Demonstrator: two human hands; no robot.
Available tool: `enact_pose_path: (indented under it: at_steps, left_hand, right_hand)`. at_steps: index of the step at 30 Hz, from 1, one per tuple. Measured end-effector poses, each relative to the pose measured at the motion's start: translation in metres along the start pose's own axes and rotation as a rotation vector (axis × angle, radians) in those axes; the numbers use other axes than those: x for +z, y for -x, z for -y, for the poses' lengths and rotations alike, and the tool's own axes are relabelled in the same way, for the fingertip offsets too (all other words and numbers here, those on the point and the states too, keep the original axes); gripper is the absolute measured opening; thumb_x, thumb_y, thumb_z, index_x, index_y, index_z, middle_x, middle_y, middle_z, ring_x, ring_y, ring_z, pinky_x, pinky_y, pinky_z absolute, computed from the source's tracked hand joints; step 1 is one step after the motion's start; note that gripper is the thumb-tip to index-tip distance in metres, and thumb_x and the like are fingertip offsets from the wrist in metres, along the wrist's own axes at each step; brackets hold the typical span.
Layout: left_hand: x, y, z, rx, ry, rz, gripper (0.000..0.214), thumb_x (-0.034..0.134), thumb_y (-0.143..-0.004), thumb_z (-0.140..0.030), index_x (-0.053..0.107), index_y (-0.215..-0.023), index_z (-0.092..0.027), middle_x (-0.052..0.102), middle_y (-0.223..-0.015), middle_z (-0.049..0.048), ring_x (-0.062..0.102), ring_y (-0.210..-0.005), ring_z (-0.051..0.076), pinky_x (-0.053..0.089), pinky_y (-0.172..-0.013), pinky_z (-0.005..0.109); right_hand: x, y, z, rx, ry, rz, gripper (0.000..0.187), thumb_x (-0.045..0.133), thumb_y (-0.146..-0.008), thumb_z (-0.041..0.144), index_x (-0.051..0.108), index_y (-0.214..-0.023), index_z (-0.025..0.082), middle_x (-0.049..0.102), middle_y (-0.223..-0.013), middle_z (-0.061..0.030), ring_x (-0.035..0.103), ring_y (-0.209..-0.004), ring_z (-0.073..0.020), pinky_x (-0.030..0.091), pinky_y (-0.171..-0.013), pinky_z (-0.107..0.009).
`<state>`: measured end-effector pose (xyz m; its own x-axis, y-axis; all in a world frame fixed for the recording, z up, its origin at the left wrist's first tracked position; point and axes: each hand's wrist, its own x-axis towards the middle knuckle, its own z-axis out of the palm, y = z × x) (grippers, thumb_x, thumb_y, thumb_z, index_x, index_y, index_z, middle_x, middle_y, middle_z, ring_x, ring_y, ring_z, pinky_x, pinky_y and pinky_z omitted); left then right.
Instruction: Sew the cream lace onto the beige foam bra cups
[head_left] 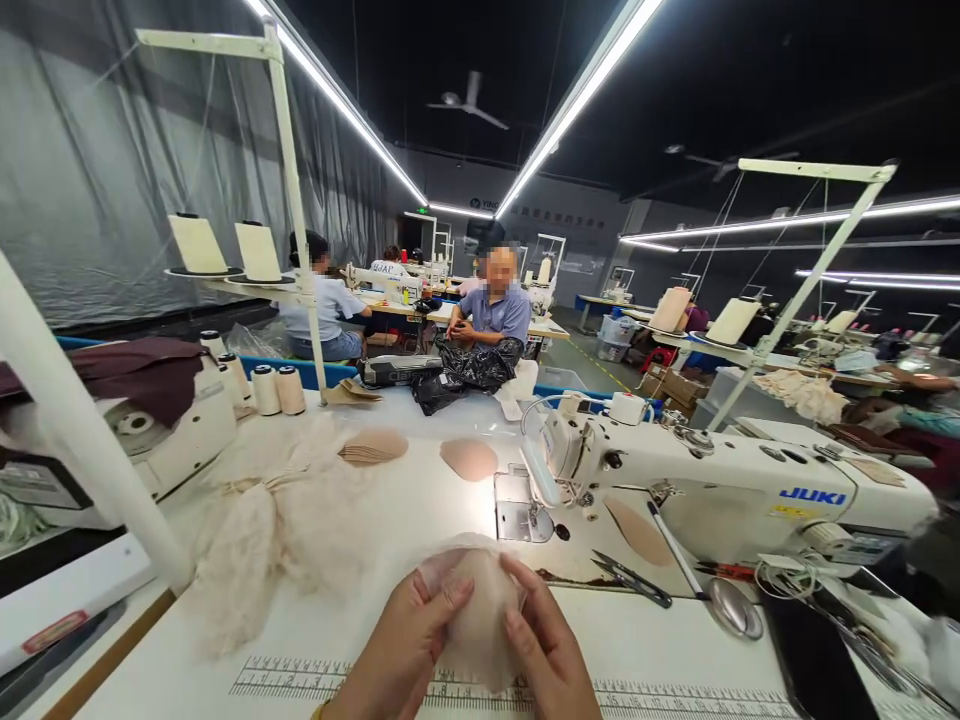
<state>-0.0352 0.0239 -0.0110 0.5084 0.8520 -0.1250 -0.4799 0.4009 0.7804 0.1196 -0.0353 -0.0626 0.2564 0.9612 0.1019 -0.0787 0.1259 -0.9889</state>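
My left hand [401,645] and my right hand [547,650] together hold a pale beige fuzzy fabric piece [480,615] just above the white sewing table [330,660], near its front edge. Thumbs press on top of the piece, and fingers curl under it. A white JUKI sewing machine [720,480] stands to the right, its needle plate [517,510] a short way beyond my hands. Two tan oval fabric pieces [469,458] lie flat behind the needle area.
A heap of cream fuzzy fabric [270,530] lies at left. Thread snips [630,577] and a metal spoon-like tool [731,605] rest right of my hands. Thread cones [277,390] and a white stand pole [300,220] are behind. Other workers [491,320] sit farther back.
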Motion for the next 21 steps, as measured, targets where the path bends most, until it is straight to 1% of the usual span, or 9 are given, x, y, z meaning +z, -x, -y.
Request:
enact_pose_path:
  at_steps: [1,3,5,6,8,12,16,19,21]
  left_hand:
    - [-0.001,0.001,0.000,-0.009,0.003,0.016,0.044,0.094,-0.078,-0.046,0.081,-0.112,-0.021,0.082,-0.109,0.0090,0.073,-0.112,0.030,0.058,-0.098,0.038]
    - [-0.003,0.002,0.002,-0.007,0.022,0.001,0.045,0.094,-0.077,-0.047,0.082,-0.111,-0.021,0.082,-0.111,0.0099,0.072,-0.113,0.031,0.058,-0.096,0.036]
    - [-0.003,0.002,0.004,0.001,0.040,-0.072,0.046,0.096,-0.074,-0.047,0.083,-0.108,-0.020,0.082,-0.112,0.0102,0.072,-0.111,0.030,0.058,-0.092,0.032]
    - [-0.002,0.002,0.005,0.005,0.042,-0.116,0.046,0.097,-0.072,-0.047,0.084,-0.106,-0.019,0.082,-0.111,0.0103,0.073,-0.109,0.029,0.058,-0.089,0.030]
    - [0.001,0.002,0.005,0.010,0.046,-0.178,0.048,0.099,-0.069,-0.047,0.084,-0.103,-0.018,0.083,-0.109,0.0109,0.074,-0.106,0.028,0.058,-0.084,0.028]
    - [0.010,0.003,0.004,0.045,0.061,-0.154,0.051,0.101,-0.067,-0.044,0.084,-0.106,-0.016,0.082,-0.110,0.0128,0.073,-0.111,0.032,0.058,-0.088,0.032]
    - [0.016,0.005,0.002,0.050,0.086,-0.146,0.052,0.102,-0.066,-0.037,0.083,-0.109,-0.016,0.081,-0.114,0.0123,0.072,-0.113,0.033,0.058,-0.092,0.035]
    - [0.018,0.001,0.000,0.041,0.128,-0.151,0.046,0.100,-0.067,-0.035,0.083,-0.103,-0.014,0.082,-0.108,0.0125,0.074,-0.107,0.032,0.059,-0.090,0.033]
    - [0.019,-0.005,-0.001,0.025,0.183,-0.188,0.036,0.098,-0.070,-0.035,0.081,-0.093,-0.012,0.082,-0.097,0.0118,0.076,-0.096,0.030,0.059,-0.084,0.033]
  right_hand:
    - [0.000,-0.004,0.002,0.018,-0.060,-0.008,0.072,0.074,-0.084,0.077,0.067,-0.138,0.030,0.075,-0.123,-0.0078,0.066,-0.121,-0.0329,0.055,-0.105,-0.045]
    - [0.001,-0.009,0.003,0.057,-0.184,-0.011,0.076,0.080,-0.082,0.073,0.063,-0.143,0.031,0.077,-0.109,-0.0048,0.070,-0.109,-0.0285,0.056,-0.100,-0.041]
    - [0.004,-0.010,-0.001,0.079,-0.269,-0.020,0.077,0.085,-0.080,0.068,0.060,-0.144,0.030,0.074,-0.088,0.0004,0.071,-0.089,-0.0232,0.058,-0.088,-0.035]
    - [0.006,-0.009,-0.004,0.082,-0.297,-0.034,0.077,0.087,-0.080,0.065,0.060,-0.143,0.031,0.071,-0.082,0.0023,0.070,-0.082,-0.0210,0.057,-0.083,-0.033]
    - [0.008,-0.006,-0.007,0.088,-0.350,-0.066,0.076,0.090,-0.079,0.061,0.060,-0.142,0.031,0.070,-0.080,0.0035,0.067,-0.077,-0.0184,0.055,-0.079,-0.030]
    - [0.008,-0.006,-0.007,0.105,-0.436,-0.084,0.080,0.093,-0.077,0.056,0.057,-0.144,0.032,0.073,-0.085,0.0020,0.069,-0.078,-0.0193,0.057,-0.079,-0.032]
    - [0.004,-0.008,-0.007,0.102,-0.452,-0.047,0.087,0.094,-0.076,0.055,0.054,-0.149,0.029,0.078,-0.094,-0.0035,0.074,-0.087,-0.0250,0.060,-0.080,-0.037]
    - [0.004,-0.008,-0.010,0.093,-0.451,-0.042,0.086,0.094,-0.077,0.054,0.054,-0.149,0.029,0.079,-0.100,-0.0056,0.076,-0.095,-0.0270,0.061,-0.085,-0.039]
    - [0.004,-0.007,-0.012,0.091,-0.465,-0.059,0.086,0.095,-0.076,0.052,0.053,-0.148,0.030,0.080,-0.103,-0.0058,0.076,-0.097,-0.0274,0.061,-0.088,-0.041]
